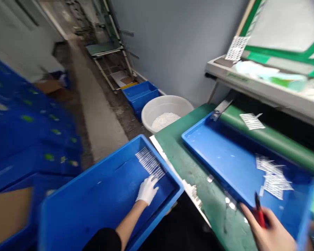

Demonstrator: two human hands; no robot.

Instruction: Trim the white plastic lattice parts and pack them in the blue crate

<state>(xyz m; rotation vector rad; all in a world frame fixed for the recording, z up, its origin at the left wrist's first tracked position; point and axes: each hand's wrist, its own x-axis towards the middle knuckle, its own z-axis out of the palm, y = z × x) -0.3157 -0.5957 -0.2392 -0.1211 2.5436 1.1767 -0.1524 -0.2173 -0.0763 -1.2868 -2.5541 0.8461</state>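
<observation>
My left hand (147,190), in a white glove, rests on a sheet of small white strips (149,162) lying in a shallow blue plastic tray (99,195). My right hand (270,228) is bare and grips a red-handled tool (260,214), perhaps a cutter, its tip hidden. That hand is at the near edge of a second blue tray (219,157), which stands on a green work surface (199,164). A loose pile of white strip sheets (273,176) lies in this tray, a little beyond the tool.
A white tub of white scraps (164,111) and a small blue crate (140,97) stand beyond the bench. Stacked blue trays (28,139) fill the left side. A grey shelf (261,83) runs above the bench at the right. White scraps lie on the green surface. A concrete aisle runs to the back.
</observation>
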